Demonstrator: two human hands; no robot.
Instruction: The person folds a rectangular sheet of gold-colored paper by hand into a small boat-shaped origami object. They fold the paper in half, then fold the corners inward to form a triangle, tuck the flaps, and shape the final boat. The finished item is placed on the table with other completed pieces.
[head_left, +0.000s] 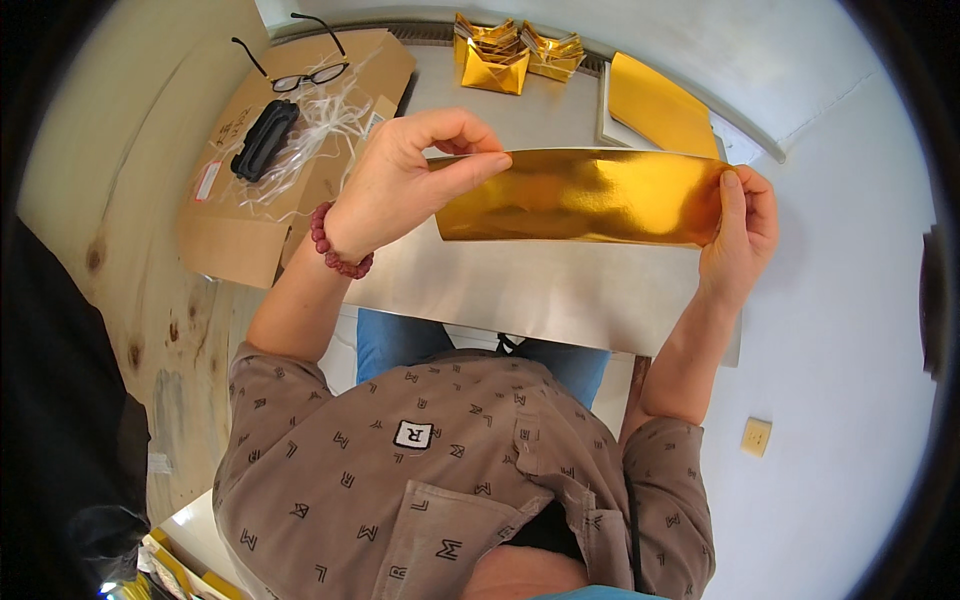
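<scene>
- Table (560, 300), grey and flat, sits across the person's lap; most of its near surface carries nothing but the work in hand.
- Cardboard box (250, 190), opened flat, lies at the table's left edge, with loose clear plastic wrapping on it.
- Gold foil sheet (590, 195) is held just above the table, stretched between both hands; it looks folded over lengthwise into a long band, upper edge straight, lower layer bowed.
- Stack of yellow sheets (660, 105) lies at the far right of the table, unfolded, apart from the hands.
- Folded gold pieces (505, 55), several, stand in a cluster at the far edge; judging by these, some items are already done.
- Left hand (405, 180): grip clenched on the left end of the sheet, thumb and fingertips pinching the top edge; a red bead bracelet is on the wrist.
- Right hand (740, 235): grip clenched on the right end, thumb on top, fingers behind.
- Black case (265, 138) rests on the cardboard, under the plastic strands.
- Glasses (305, 75) lie beyond the case, arms open.
- Progress judgement: this sheet seems at an early fold, far from the finished shape; the yellow stack is left.
</scene>
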